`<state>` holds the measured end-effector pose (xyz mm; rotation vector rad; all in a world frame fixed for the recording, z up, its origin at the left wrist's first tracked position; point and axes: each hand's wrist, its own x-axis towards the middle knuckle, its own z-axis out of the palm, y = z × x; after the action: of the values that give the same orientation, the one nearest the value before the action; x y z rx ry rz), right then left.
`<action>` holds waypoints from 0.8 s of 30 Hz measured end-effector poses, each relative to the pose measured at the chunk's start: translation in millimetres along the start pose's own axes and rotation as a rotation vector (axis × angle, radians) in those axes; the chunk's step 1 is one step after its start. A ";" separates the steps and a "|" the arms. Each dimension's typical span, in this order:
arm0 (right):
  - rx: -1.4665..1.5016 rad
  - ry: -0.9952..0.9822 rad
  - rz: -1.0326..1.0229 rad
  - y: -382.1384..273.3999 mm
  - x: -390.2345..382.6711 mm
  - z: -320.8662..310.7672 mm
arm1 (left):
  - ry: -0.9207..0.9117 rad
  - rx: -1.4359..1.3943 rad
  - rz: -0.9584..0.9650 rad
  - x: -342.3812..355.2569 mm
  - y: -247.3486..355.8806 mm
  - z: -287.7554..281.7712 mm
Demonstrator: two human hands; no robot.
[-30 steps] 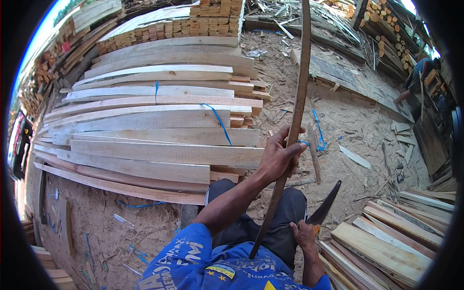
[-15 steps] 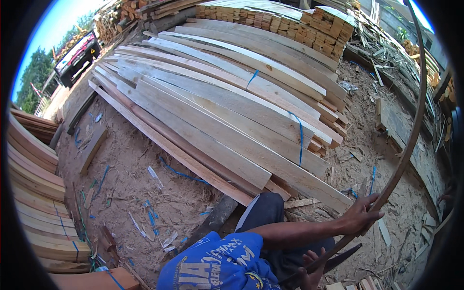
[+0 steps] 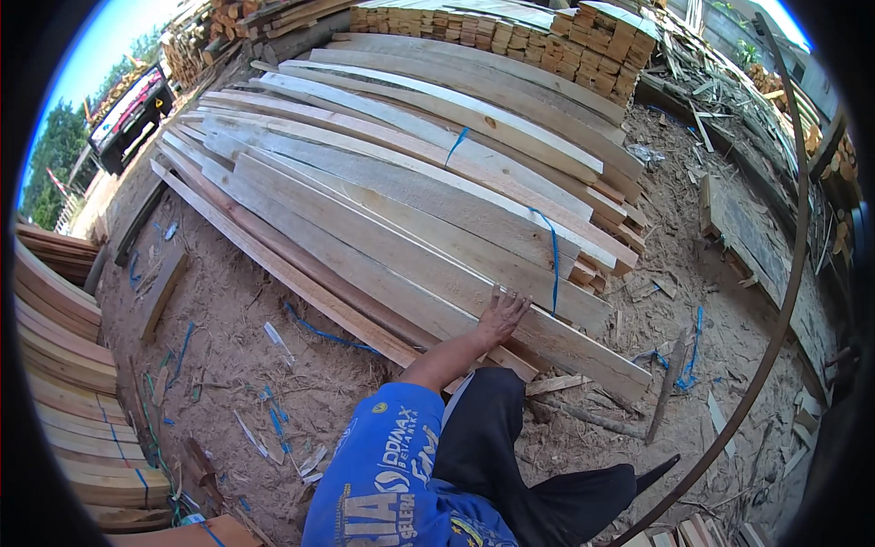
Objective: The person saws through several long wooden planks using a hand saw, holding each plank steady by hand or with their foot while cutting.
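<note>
My left hand [image 3: 503, 319] rests fingers apart on a long pale board [image 3: 574, 351] at the near side of a heap of rough boards [image 3: 392, 137]. Blue plastic strapping [image 3: 555, 260] crosses some of them. A long, narrow dark batten [image 3: 786, 314] runs from the bottom edge up along the right side of the view; what holds it at its lower end is out of sight. The dark blade [image 3: 658, 469] of a saw sticks out beside my dark-trousered leg [image 3: 583, 497]. My right hand is not visible.
Stacked planks stand at the left [image 3: 87, 401] and back [image 3: 592, 55]. A truck [image 3: 128, 118] is at upper left. A weathered panel [image 3: 747, 246], scrap wood and strapping lie on the dirt [image 3: 219, 346]. Part of another person's hand [image 3: 838, 360] shows at the right rim.
My left hand has let go of the dark batten and moved left onto the board. The batten leans farther right. My right hand has dropped out of view. The view has turned left.
</note>
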<state>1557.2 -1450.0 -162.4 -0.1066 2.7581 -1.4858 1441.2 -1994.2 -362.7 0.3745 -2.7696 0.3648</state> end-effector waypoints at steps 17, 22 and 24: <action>0.163 -0.035 -0.138 -47.5 83.9 -10.8 | -0.427 -0.923 0.429 -18.2 215.3 -252.6; -0.154 -0.144 -0.256 -52.1 117.3 -20.4 | -0.580 -1.643 0.197 -30.4 262.9 -240.7; -0.225 -0.202 -0.336 -49.5 124.0 -16.8 | -0.561 -2.159 0.013 -31.2 223.3 -237.9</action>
<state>1435.7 -1470.9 -108.6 -0.7110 2.8254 -1.1283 1470.0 -1710.3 -201.5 -0.1881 -1.8467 -2.6211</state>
